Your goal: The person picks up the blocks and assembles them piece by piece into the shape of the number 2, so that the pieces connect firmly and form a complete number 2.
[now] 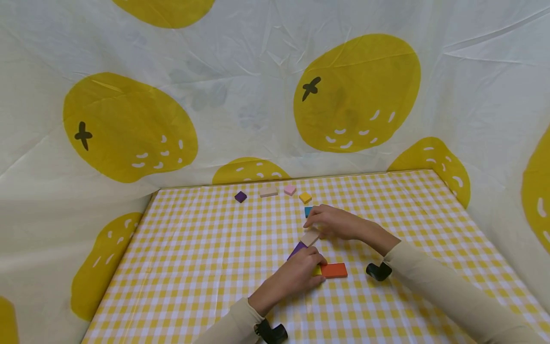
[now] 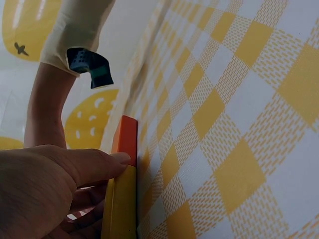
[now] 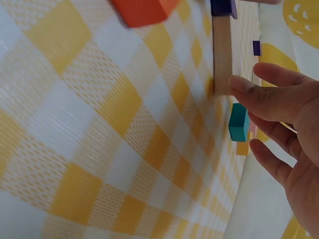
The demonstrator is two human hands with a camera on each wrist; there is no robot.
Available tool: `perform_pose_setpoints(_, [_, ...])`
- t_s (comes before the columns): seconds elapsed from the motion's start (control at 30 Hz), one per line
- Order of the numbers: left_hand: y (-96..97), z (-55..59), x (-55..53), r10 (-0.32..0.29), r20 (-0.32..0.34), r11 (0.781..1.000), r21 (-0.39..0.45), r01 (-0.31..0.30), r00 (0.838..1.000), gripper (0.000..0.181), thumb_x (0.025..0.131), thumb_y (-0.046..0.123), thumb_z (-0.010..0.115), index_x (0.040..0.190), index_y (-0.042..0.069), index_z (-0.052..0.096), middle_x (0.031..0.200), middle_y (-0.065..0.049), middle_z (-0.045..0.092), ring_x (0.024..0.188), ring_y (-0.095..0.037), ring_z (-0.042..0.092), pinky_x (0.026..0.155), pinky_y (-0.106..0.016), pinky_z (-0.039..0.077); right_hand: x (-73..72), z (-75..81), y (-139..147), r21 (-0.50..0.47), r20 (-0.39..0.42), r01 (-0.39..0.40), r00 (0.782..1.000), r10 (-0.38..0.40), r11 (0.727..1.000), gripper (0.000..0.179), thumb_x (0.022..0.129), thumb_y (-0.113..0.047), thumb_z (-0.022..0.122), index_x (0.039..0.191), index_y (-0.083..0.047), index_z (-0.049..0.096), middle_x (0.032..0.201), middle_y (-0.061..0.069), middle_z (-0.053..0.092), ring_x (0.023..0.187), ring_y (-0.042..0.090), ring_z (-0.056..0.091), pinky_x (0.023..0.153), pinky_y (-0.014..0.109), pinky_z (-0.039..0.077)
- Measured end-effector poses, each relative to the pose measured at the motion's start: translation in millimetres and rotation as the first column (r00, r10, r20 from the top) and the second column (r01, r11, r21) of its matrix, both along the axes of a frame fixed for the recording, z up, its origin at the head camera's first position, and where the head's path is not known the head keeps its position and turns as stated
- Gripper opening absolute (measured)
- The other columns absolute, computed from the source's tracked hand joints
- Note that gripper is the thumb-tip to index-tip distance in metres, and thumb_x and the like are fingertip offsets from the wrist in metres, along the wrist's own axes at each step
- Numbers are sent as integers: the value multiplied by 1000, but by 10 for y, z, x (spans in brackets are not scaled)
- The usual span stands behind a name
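My left hand (image 1: pixel 296 274) pinches a yellow block (image 2: pixel 124 204), thumb on the near side and fingers behind it. End to end with it lies an orange-red block (image 1: pixel 334 271), and the thumb tip reaches their joint. A purple block (image 1: pixel 296 249), partly behind the left hand, meets a plain wooden block (image 1: pixel 309 237) at an angle. My right hand (image 1: pixel 337 223) hovers by the wooden block's far end, fingers spread and slightly bent, holding nothing; whether its thumb touches the wood I cannot tell. Beyond it sits a blue-green block (image 3: pixel 239 123), partly covered in the head view.
Toward the table's back edge lie a yellow-orange block (image 1: pixel 305 198), a pink block (image 1: pixel 290 190), another wooden block (image 1: pixel 269 192) and a dark purple block (image 1: pixel 240 197). A checkered cloth (image 1: pixel 185 267) covers the table. A fruit-printed sheet (image 1: pixel 240 95) hangs behind.
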State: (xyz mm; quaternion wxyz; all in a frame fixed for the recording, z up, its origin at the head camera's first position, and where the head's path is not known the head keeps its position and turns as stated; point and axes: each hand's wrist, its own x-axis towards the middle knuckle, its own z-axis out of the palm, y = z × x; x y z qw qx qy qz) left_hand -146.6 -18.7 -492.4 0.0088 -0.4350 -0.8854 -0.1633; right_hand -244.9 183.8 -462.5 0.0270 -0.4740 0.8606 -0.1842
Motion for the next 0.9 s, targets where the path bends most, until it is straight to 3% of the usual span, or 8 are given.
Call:
perform_pose_setpoints(0.53, [-11,-12,2,-5,38,999,48,3,999,27,90,27,80,110,10,74,105,1,64,95,-8,60,88,-16,47,-189,66,21,-6,-14,64,998,-64,998,32,87,-1,78,117,-8,74,120,6,64,111,27,58,90,41,54])
perform_pose_setpoints(0.9, [-17,-25,4,-7,39,998,58,5,999,26,90,26,79,110,10,74,104,2,63,94,-7,59,86,-14,46,-377,-44,52,-50,-56,31,998,-34,998,34,85,3,78,118,-6,74,120,9,64,111,29,58,91,43,53])
